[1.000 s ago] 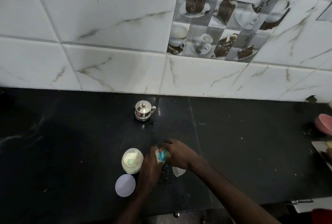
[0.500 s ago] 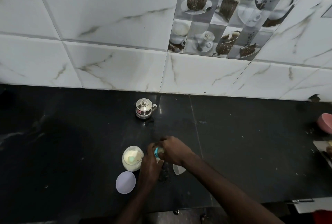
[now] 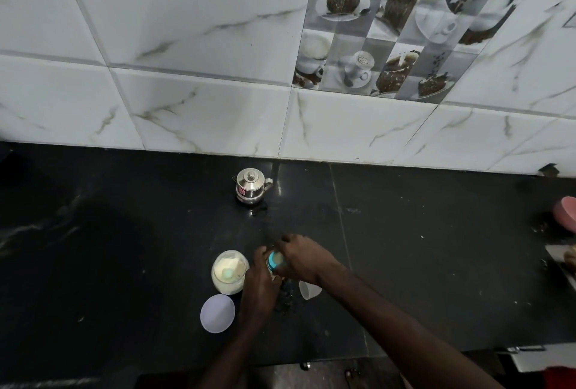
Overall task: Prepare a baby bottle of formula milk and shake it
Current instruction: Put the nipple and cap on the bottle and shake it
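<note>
On the black counter, the baby bottle stands between both hands; only its teal collar (image 3: 274,261) shows. My left hand (image 3: 260,284) wraps around the bottle's body from the left. My right hand (image 3: 300,256) grips the teal collar from above and the right. An open jar of pale formula powder (image 3: 229,273) with a light scoop inside stands just left of my left hand. Its round white lid (image 3: 217,313) lies flat in front of the jar. A small clear cap (image 3: 308,289) lies under my right wrist.
A small steel lidded pot (image 3: 250,186) stands near the tiled wall behind the hands. A pink bowl (image 3: 567,212) sits at the far right edge, with a board-like thing (image 3: 561,259) below it. Dark crumbs are scattered in front of the bottle.
The view has shifted slightly. Both hands stay on the bottle, with the right hand turned a little on the teal collar.
</note>
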### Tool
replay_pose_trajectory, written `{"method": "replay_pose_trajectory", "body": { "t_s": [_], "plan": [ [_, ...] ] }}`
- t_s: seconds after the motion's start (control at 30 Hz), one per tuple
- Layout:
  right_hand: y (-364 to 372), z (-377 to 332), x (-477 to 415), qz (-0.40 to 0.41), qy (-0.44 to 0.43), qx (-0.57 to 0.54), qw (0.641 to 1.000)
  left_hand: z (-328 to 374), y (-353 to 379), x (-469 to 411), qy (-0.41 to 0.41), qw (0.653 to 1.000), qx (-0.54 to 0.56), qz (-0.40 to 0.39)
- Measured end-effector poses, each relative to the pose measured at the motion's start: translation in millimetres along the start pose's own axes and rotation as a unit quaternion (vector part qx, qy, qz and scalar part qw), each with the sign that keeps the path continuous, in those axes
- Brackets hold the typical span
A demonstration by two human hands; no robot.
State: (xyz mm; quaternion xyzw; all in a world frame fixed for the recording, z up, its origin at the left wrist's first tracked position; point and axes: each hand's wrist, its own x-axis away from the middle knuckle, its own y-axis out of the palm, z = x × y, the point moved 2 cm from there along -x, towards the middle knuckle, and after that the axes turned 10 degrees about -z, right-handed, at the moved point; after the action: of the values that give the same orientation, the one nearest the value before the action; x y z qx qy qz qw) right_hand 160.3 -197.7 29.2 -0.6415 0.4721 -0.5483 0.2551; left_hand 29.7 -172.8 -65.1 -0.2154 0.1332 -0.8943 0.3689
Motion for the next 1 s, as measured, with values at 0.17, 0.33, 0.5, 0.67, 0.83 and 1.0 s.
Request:
{"method": "replay_pose_trajectory", "body": {
  "t_s": [0.17, 0.33, 0.5, 0.67, 0.83, 1.0],
  "plan": [
    [-3, -1, -3, -0.033, -0.020, 0.032, 0.999, 0, 3, -3, 0.006, 0.999, -0.053, 0.008],
    [-1, -1, -3, -0.010, 0.047, 0.037, 0.998, 0, 0, -3, -0.005, 1.000, -0.009, 0.007],
    [7, 0, -1, -0.027, -0.011, 0.024, 0.999, -1, 2, -5, -0.004, 0.999, -0.035, 0.013],
    [11, -2, 3, 0.007, 0.056, 0.021, 0.998, -4, 3, -11, -0.028, 0.999, -0.005, 0.016],
    [9, -3, -1, -0.012, 0.005, 0.017, 1.000, -3, 1, -1, 0.015, 0.999, -0.023, 0.031],
    [5, -9, -3, -0.011, 0.046, 0.039, 0.998, -1, 0, -3, 0.025, 0.999, -0.030, 0.033]
  ]
}}
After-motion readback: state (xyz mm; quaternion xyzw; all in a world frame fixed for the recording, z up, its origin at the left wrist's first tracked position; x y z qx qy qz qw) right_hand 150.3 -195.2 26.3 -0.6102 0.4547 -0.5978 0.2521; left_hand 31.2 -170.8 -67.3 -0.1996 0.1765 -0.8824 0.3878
